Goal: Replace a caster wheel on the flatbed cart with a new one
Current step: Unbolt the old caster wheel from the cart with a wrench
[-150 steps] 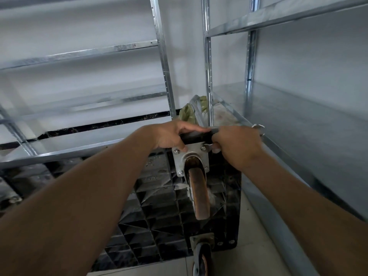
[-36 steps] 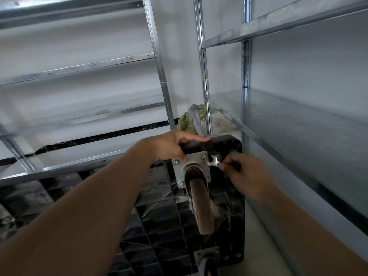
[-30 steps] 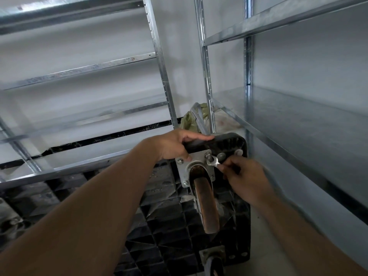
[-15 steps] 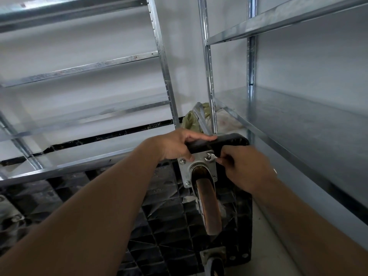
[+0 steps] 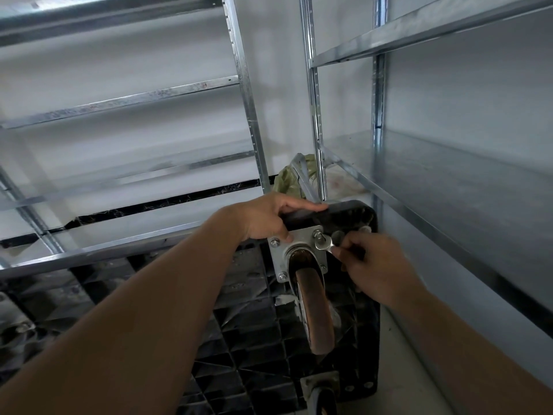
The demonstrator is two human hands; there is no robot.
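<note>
Up top, left hand (image 5: 263,220) grips cart (image 5: 344,215); right fingers (image 5: 347,245) pinch wrench (image 5: 324,244).

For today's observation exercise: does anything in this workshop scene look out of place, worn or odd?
The flatbed cart stands on its edge, ribbed underside showing. Its caster wheel has a brown, rusty-looking tread. The right hand holds a wrench on a mounting-plate bolt.
</note>
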